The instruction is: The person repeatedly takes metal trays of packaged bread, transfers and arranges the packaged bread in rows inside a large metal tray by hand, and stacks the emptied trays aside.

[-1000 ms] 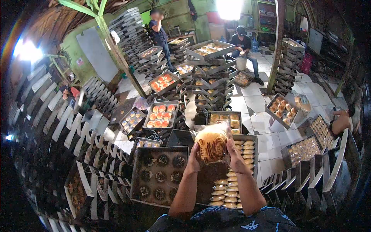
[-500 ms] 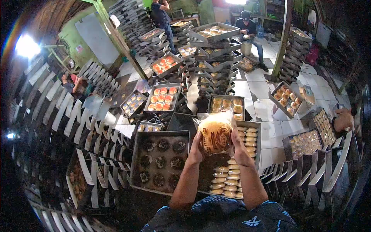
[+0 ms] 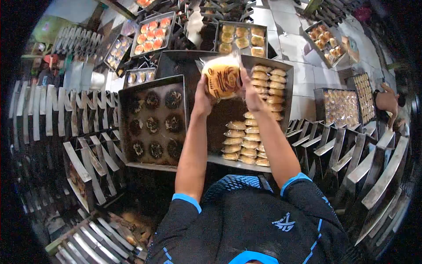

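A bread bun in a clear printed plastic bag is held up between my two hands. My left hand is closed on the bag's left side, and my right hand, slightly blurred, grips its right side. Beneath them stands a dark metal tray. Wrapped buns fill its right part in close-set rows, partly hidden by my right forearm. Left of my left forearm, another baking tray shows rows of dark round marks on its bottom.
Behind stand trays of orange-topped buns and wrapped buns. Stacked metal trays flank me on the left, and more stacked trays on the right. At the far right, a person's arm is near trays of small wrapped pieces.
My view has tilted down, so the trays and hands sit higher in the picture and more of my shirt shows. Both hands still hold the bagged bun.
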`<state>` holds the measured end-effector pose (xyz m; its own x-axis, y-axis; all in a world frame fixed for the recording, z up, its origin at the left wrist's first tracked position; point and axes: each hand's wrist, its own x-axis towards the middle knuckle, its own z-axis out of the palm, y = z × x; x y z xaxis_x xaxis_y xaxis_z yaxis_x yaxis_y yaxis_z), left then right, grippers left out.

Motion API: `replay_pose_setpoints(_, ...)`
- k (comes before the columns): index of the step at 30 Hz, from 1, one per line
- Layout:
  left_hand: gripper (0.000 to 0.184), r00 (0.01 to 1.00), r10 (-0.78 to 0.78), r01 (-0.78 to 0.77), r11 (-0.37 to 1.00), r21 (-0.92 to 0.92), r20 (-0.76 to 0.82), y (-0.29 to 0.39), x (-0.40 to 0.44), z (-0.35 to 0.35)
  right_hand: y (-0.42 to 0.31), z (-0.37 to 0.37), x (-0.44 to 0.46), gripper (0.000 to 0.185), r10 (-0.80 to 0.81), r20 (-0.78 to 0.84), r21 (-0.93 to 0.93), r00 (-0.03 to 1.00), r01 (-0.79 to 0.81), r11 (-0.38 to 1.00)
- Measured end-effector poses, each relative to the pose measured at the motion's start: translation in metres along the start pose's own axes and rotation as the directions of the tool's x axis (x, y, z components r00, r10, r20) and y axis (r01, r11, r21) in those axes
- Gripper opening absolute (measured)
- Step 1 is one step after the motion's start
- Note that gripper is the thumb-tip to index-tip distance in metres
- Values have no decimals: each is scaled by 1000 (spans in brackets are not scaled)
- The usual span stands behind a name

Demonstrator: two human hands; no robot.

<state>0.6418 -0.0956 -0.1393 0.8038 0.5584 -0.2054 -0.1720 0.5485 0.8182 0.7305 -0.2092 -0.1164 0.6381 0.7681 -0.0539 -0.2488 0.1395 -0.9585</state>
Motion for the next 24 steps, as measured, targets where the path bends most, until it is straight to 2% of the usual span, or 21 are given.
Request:
replay_pose_setpoints(2, 49, 979, -201, 200, 980, -25, -42, -47, 7, -41, 46, -8, -4, 65, 245, -10, 154, 969, -241, 958)
replay_pose_setpoints(3, 46, 971, -237, 237, 971, -20, -28, -61, 11, -50, 77, -11, -2, 63, 369, -66, 237, 927, -345, 908)
replay_pose_setpoints(4, 46, 927, -360, 364, 931, 16, -106, -73, 16, -60, 75, -11, 0, 61, 650, -60, 371, 758, -587, 719)
replay_pose_setpoints(5, 47, 882, -437, 452, 890, 53, -177, -81, 21, -64, 111, -22, 4, 68, 616, -11, 384, 788, -566, 730)
replay_pose_setpoints(6, 48, 828, -503, 536, 840, 84, -249, -90, 29, -69, 115, -22, 7, 67, 707, -24, 483, 707, -611, 627)
replay_pose_setpoints(7, 50, 737, -642, 658, 753, 10, -213, -105, 42, -84, 128, -21, 9, 65, 736, -82, 544, 672, -588, 598)
replay_pose_setpoints(8, 51, 627, -761, 765, 642, -54, -165, -122, 57, -104, 129, -25, 16, 62, 840, 20, 643, 543, -650, 405)
replay_pose_setpoints(9, 53, 572, -808, 818, 575, 22, -142, -136, 70, -119, 161, -34, 20, 61, 824, 55, 678, 564, -627, 384)
replay_pose_setpoints(10, 55, 572, -800, 815, 532, 229, -181, -140, 76, -118, 164, -35, 22, 61, 809, 87, 714, 582, -602, 357)
replay_pose_setpoints(11, 56, 550, -809, 817, 468, 336, -208, -145, 85, -117, 166, -38, 17, 59, 821, 1, 730, 571, -562, 390)
replay_pose_setpoints(12, 56, 537, -812, 814, 429, 391, -228, -153, 96, -118, 136, -33, 11, 58, 829, -84, 738, 553, -524, 424)
replay_pose_setpoints(13, 56, 529, -812, 811, 400, 428, -245, -162, 107, -117, 144, -35, 3, 59, 816, -92, 724, 571, -524, 448)
replay_pose_setpoints(14, 56, 530, -806, 803, 377, 462, -263, -170, 115, -114, 279, -47, -9, 56, 521, -281, 287, 806, -448, 847)
replay_pose_setpoints(15, 57, 537, -796, 790, 359, 497, -280, -181, 122, -110, 225, -38, -29, 56, 446, -358, -15, 820, -483, 876)
replay_pose_setpoints(16, 57, 543, -787, 778, 341, 528, -292, -190, 127, -108, 162, -28, -48, 63, 365, -432, -308, 825, -515, 800)
replay_pose_setpoints(17, 57, 552, -776, 764, 323, 559, -306, -199, 130, -105, 139, -23, -60, 66, 219, -382, -575, 898, -417, 704)
replay_pose_setpoints(18, 57, 555, -769, 756, 308, 577, -317, -204, 131, -104, 131, -21, -68, 70, 95, -288, -789, 953, -292, 540)
replay_pose_setpoints(19, 58, 559, -762, 749, 294, 594, -327, -208, 132, -103, 132, -23, -69, 70, 108, -290, -788, 951, -301, 537)
replay_pose_setpoints(21, 58, 567, -751, 734, 274, 622, -338, -209, 131, -104, 135, -36, -53, 81, 90, -3, -981, 996, -20, 192)
replay_pose_setpoints(22, 58, 572, -744, 723, 259, 641, -345, -209, 128, -104, 147, -45, -46, 81, 89, -6, -981, 996, -23, 191)
replay_pose_setpoints(24, 59, 583, -732, 705, 242, 666, -352, -209, 125, -106, 185, -62, -38, 82, 62, 81, -995, 995, 78, 58)
